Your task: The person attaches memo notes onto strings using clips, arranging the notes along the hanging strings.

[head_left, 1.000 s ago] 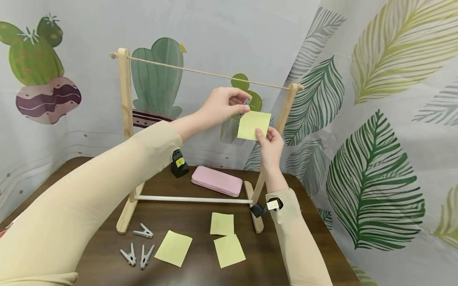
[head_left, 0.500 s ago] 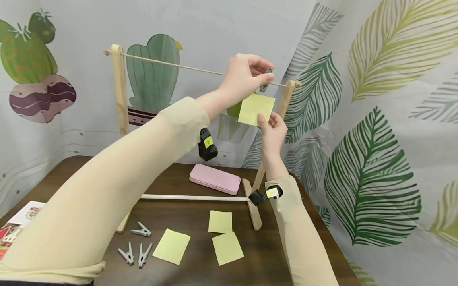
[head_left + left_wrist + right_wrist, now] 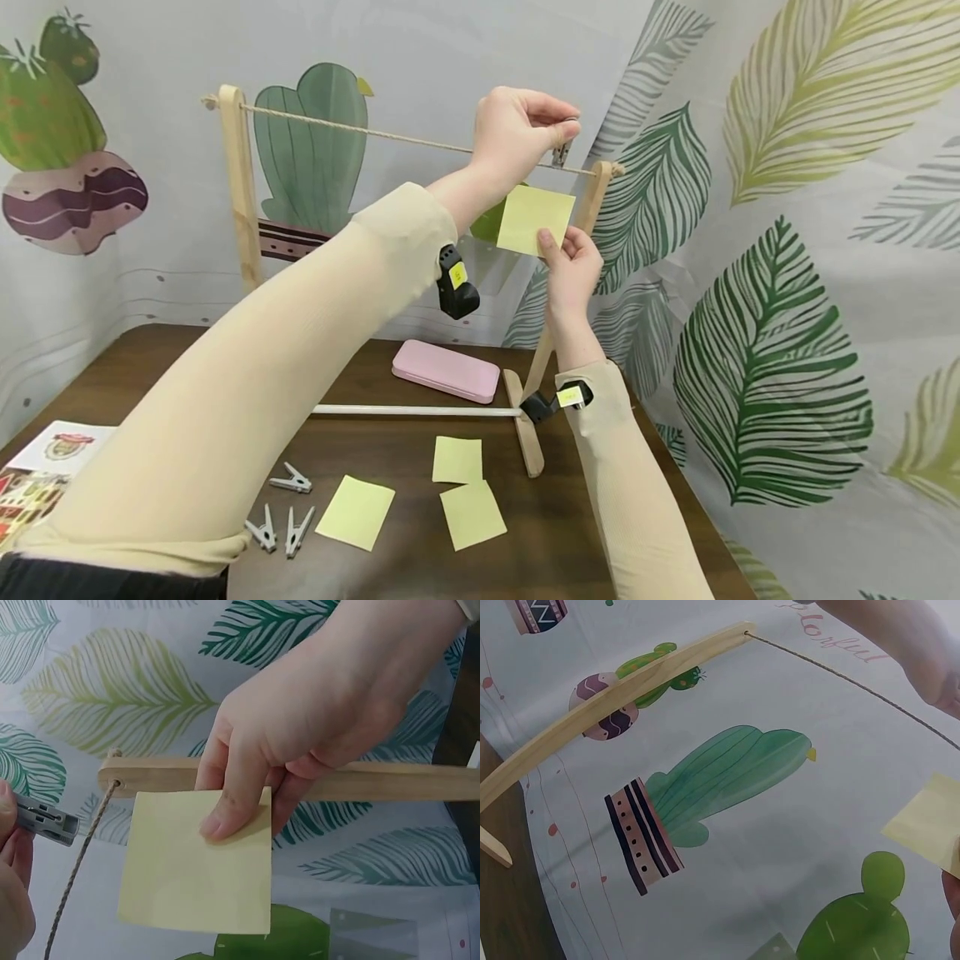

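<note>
My left hand pinches a grey clothespin by its handle ends, close over the right part of a rope. In the left wrist view the clothespin points its jaws toward the rope, a small gap showing between them. Just below the rope, my right hand holds a yellow sticky note by its lower right corner, thumb in front and fingers behind. The note hangs flat and uncreased. The right wrist view catches only part of the note.
A wooden frame carries the rope, with a white bar low down. On the table lie a pink case, several more notes and grey clothespins. Printed cards lie at left.
My left hand has risen up and right with the clothespin, from beside the note to the rope. The right hand has lifted the note slightly toward the rope.
</note>
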A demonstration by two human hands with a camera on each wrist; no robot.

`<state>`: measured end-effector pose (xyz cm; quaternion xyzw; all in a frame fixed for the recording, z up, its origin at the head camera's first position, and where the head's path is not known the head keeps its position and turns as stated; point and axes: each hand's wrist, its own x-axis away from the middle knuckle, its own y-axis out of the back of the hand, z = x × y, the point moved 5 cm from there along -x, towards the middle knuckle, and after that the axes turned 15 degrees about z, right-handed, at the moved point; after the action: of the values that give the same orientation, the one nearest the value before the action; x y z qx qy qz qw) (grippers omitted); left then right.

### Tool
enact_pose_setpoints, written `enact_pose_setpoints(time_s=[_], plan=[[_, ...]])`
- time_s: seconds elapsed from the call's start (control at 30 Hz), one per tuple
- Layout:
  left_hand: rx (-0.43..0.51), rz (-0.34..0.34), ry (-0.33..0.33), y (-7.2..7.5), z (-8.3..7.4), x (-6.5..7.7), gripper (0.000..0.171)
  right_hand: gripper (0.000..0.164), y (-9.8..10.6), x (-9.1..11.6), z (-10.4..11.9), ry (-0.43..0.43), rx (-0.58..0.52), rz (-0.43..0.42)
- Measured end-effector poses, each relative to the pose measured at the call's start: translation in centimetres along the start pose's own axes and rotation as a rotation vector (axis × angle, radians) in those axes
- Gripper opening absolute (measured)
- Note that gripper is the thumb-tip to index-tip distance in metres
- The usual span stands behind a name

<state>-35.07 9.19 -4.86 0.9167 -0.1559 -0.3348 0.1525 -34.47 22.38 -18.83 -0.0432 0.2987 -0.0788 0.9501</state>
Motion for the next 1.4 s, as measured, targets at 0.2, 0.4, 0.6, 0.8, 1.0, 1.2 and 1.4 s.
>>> enact_pose_setpoints(time_s=[0.2, 0.4, 0.6, 0.8, 1.0, 1.2, 1.4], plan=[[-0.038, -0.001, 0.013, -0.4, 0.2, -0.1, 0.016, 0.027, 0.0, -0.1, -0.1, -0.004, -0.013, -0.005], [-0.054, 0.004, 0.038, -0.3, 0.5, -0.1, 0.016, 0.028, -0.2, -0.3, 0.6, 0.01, -0.006, 0.002], [-0.075, 0.018, 0.063, -0.6, 0.8, -0.1, 0.017, 0.029, -0.1, -0.6, 0.6, 0.016, 0.008, -0.006], [-0.087, 0.018, 0.084, -0.5, 0.8, -0.2, 0.016, 0.026, -0.3, -0.7, 0.9, 0.018, 0.01, 0.001], [-0.103, 0.011, 0.078, -0.4, 0.8, -0.4, 0.017, 0.023, -0.4, -0.7, 1.1, 0.013, 0.013, -0.006], [-0.137, 0.022, 0.084, -0.6, 0.8, -0.6, 0.017, 0.026, -0.5, -0.7, 1.2, 0.002, 0.022, -0.009], [-0.146, 0.039, 0.123, -0.7, 1.1, -0.6, 0.017, 0.027, -0.4, -0.7, 1.2, 0.011, 0.026, -0.017]])
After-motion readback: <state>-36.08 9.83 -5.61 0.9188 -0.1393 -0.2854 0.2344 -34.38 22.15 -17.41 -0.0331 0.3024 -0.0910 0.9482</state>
